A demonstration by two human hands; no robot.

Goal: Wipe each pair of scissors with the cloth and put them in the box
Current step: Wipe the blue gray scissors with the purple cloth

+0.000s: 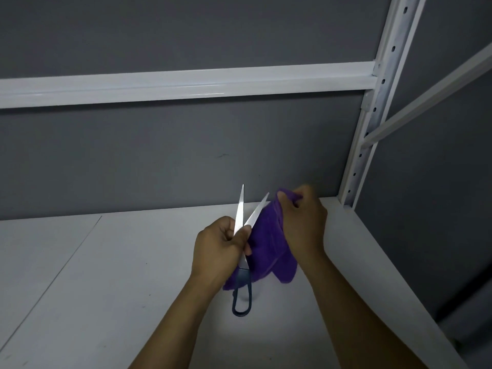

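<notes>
Dim overall with a cool grey cast; the brightest patch is a soft pool on the shelf (266, 339) just below the left hand (221, 246) and right hand (303, 222). Faint glare streak on the white rail (186, 86) above them. Rail and upright (372, 115) bow with wide-angle distortion; the right hand's knuckles are slightly blurred.

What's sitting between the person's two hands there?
In the head view, a purple cloth hangs between them: the right hand grips its top edge, and the left hand holds the open scissors beside it.
</notes>
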